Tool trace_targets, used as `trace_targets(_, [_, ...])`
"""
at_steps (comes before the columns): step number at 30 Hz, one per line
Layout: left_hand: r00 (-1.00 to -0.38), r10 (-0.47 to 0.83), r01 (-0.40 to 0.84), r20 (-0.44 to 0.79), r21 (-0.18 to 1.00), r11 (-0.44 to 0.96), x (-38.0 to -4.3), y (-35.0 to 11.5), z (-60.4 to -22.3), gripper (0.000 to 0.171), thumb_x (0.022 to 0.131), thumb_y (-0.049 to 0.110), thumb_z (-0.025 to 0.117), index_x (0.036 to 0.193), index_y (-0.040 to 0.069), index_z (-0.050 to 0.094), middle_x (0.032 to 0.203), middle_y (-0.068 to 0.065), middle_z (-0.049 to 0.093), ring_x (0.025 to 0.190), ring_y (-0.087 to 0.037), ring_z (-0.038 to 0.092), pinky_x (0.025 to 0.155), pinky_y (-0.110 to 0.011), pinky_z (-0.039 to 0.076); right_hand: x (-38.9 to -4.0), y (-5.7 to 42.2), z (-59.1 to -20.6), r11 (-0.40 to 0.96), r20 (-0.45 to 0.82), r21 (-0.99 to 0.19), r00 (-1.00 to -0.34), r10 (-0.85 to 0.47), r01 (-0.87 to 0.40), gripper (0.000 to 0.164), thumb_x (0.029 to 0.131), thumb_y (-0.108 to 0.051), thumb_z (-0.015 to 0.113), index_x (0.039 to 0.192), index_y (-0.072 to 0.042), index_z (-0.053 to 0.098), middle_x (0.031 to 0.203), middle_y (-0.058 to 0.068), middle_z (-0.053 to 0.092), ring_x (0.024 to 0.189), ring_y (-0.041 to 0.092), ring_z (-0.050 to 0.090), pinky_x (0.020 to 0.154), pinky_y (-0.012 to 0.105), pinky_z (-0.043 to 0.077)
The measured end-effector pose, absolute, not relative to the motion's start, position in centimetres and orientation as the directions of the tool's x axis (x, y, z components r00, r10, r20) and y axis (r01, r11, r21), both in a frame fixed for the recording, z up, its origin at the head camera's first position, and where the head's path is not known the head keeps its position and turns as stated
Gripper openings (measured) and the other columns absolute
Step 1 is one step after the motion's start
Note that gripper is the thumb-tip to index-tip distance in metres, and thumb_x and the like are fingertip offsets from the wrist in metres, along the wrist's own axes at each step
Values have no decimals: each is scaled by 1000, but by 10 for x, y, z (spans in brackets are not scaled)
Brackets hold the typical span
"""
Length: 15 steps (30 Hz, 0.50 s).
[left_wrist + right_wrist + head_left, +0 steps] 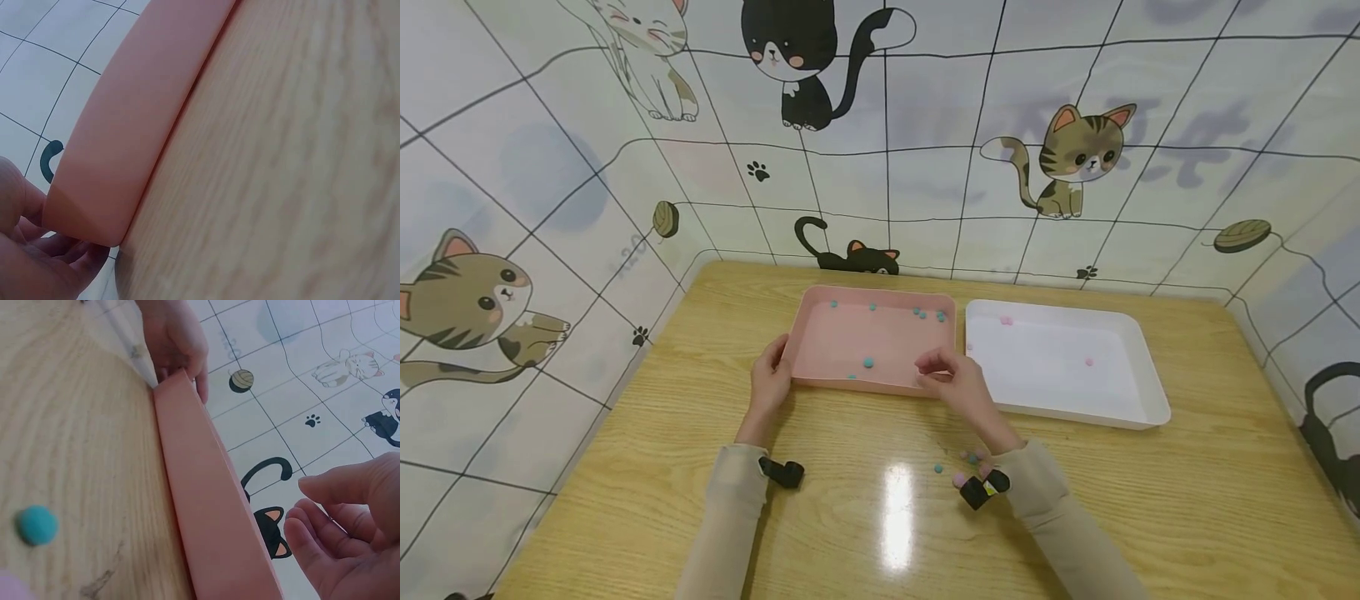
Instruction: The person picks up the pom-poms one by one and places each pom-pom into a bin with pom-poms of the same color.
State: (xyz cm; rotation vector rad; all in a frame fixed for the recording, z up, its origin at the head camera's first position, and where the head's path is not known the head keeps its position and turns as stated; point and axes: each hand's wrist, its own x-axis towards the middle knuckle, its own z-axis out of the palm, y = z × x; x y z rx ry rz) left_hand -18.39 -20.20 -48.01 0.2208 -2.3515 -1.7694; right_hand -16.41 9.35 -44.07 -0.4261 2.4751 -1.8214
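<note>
My left hand [771, 382] grips the left front corner of a shallow pink tray [827, 337]; the left wrist view shows its thumb at the rim and fingers around the corner. Inside that tray lie several small teal balls, such as one teal ball [868, 362] near the front wall. Over the tray's right front corner hovers my right hand [958, 382]. Its thumb and fingers are loosely bent and apart, and no thing shows between them in the right wrist view. On the table by the right wrist lie loose teal and pink balls, including a teal ball [37, 525].
To the right of the pink tray stands a white tray [1045, 358] with a few pink pieces, one a pink ball [1089, 362]. Both trays rest on a wooden table [865, 467]. Behind it rises a wall covering [925, 183] printed with cats.
</note>
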Motion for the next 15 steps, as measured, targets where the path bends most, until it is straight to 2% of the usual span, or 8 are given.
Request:
trace_targets(6, [-970, -234, -3, 65, 961, 278, -185, -202, -482, 43, 92, -7, 35, 135, -10, 42, 134, -28, 46, 124, -36, 44, 102, -45, 37, -144, 104, -445, 309, 110, -926, -938, -327, -216, 15, 82, 7, 66, 96, 4, 62, 95, 18, 64, 89, 30, 63, 77, 28, 54])
trace_targets(12, [-969, -235, 7, 71, 966, 260, -184, -202, -480, 42, 92, -8, 35, 134, -11, 42, 134, -31, 44, 124, -39, 43, 102, -47, 35, -126, 110, -450, 318, 80, -924, -922, -380, -211, 17, 82, 10, 64, 97, 6, 61, 96, 20, 63, 92, 30, 61, 79, 29, 53])
trace_targets(15, [-972, -228, 0, 61, 966, 258, -178, -197, -465, 42, 91, -10, 34, 133, -15, 40, 133, -34, 42, 124, -42, 41, 102, -49, 35, -118, 112, -453, 294, 63, -937, -917, -394, -190, 17, 81, 11, 63, 98, 7, 61, 96, 21, 62, 93, 31, 59, 79, 29, 53])
